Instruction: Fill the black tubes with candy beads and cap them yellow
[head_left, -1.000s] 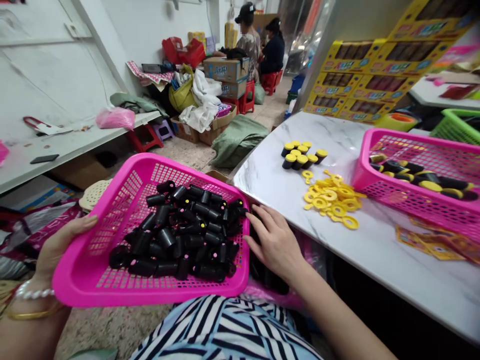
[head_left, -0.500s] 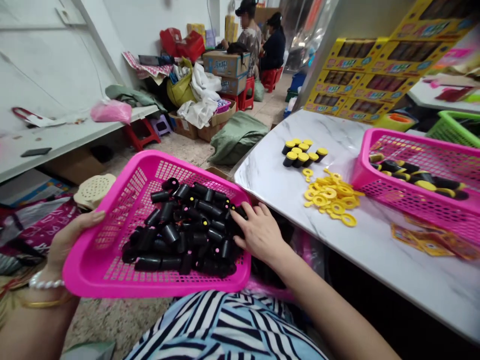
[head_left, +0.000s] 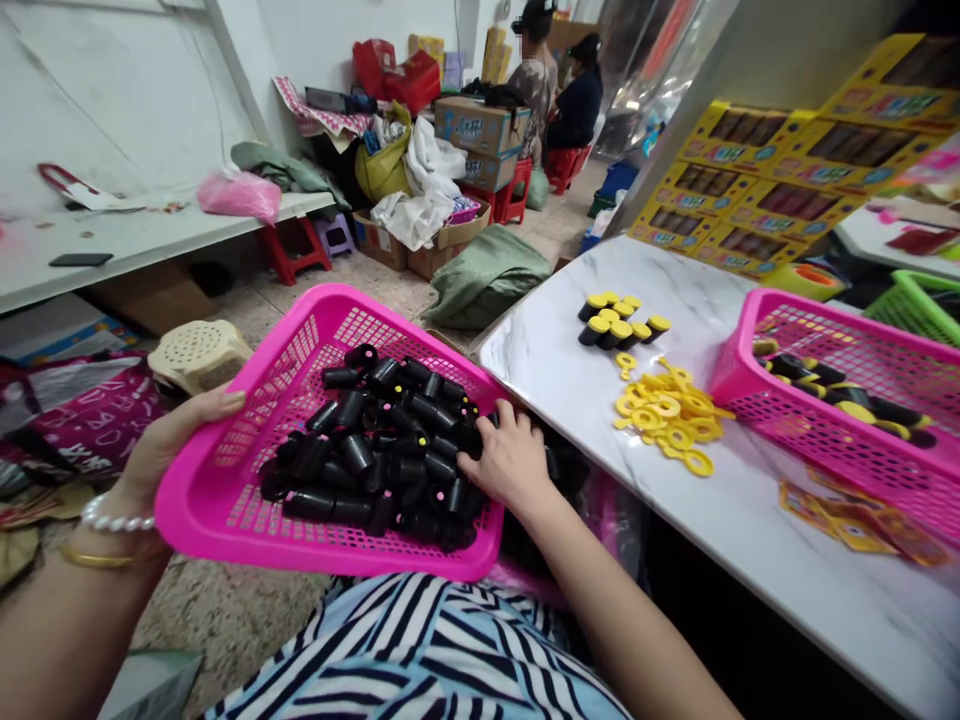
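Observation:
A pink plastic basket with perforated walls sits tilted above my lap. In it lies a heap of short black cylinders, a few with pink or yellow dots. My left hand grips the basket's left rim, thumb on top. At the right rim, my right hand rests palm down with fingers spread and bent over the black cylinders; its fingertips are partly hidden. More black pieces show beneath the table edge, beside my right hand.
To the right, a marbled table bears yellow-capped black cylinders, yellow rings and another pink basket. Yellow boxes are stacked behind. A cream stool stands left; two people sit at the back.
The view has shifted, so the surroundings appear lower and further right. Both hands stay at the basket; my right hand's fingers are slightly more bent.

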